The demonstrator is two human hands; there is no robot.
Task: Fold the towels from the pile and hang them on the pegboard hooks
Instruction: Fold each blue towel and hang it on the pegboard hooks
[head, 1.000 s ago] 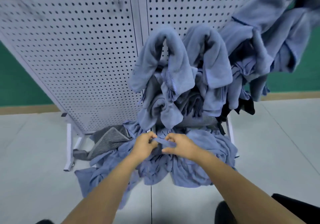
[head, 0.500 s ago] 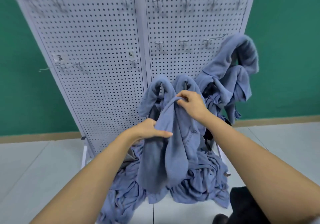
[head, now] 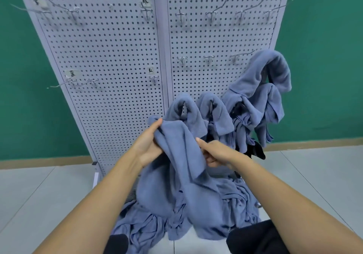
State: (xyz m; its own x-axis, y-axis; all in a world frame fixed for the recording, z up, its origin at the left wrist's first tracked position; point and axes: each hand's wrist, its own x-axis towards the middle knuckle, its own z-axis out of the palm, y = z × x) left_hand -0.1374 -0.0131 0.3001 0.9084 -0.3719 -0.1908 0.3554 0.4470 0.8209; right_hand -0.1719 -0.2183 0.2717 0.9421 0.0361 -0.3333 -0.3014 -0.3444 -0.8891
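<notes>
in front of the white pegboard (head: 117, 77), a blue towel (head: 176, 165) hangs between both hands at mid-height, its lower part draping down to the pile of blue towels (head: 235, 200) on the grey floor (head: 39, 195). the left hand (head: 146, 145) grips the towel's bunched upper corner, thumb lying on top. the right hand (head: 218, 153) holds a fold along the towel's edge, its fingers (head: 211, 160) curled into the cloth. just behind the hands, two blue towels (head: 198, 114) are looped over low hooks, with more hung towels (head: 261, 89) to the right. bare metal hooks (head: 211, 15) and small paper labels (head: 145, 0) sit higher up on the board, against a green wall (head: 324, 57)
</notes>
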